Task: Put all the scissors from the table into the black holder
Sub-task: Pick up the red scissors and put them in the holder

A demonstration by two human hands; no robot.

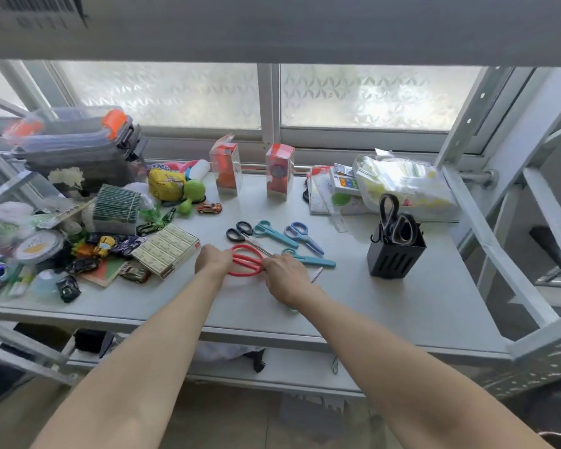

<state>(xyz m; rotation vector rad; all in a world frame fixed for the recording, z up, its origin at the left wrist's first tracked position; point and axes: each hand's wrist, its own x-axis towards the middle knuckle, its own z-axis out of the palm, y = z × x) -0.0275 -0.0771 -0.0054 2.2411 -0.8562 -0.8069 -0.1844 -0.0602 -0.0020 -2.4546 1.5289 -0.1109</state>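
Surface point(402, 306): pale grey, plain.
Holder point(394, 256): black, vertical slots in its walls; the scissors in the holder point(391, 215) have black handles.
Large scissors point(245, 259) between the hands: red handles.
Small scissors point(240, 231): black handles.
Two pairs teal: one point(272, 233) beside the black pair, one point(314, 260) nearer the front edge.
One pair point(302, 236) blue, lighter blue at the blades.
Two upright boxes point(225, 168) point(280, 171): clear with orange-red print.
Toy car point(209, 208): orange.
Pouch point(166, 184): yellow.
Window glass point(370, 95): frosted, repeating triangular pattern.
Storage tub point(75, 140): clear grey, orange latches.
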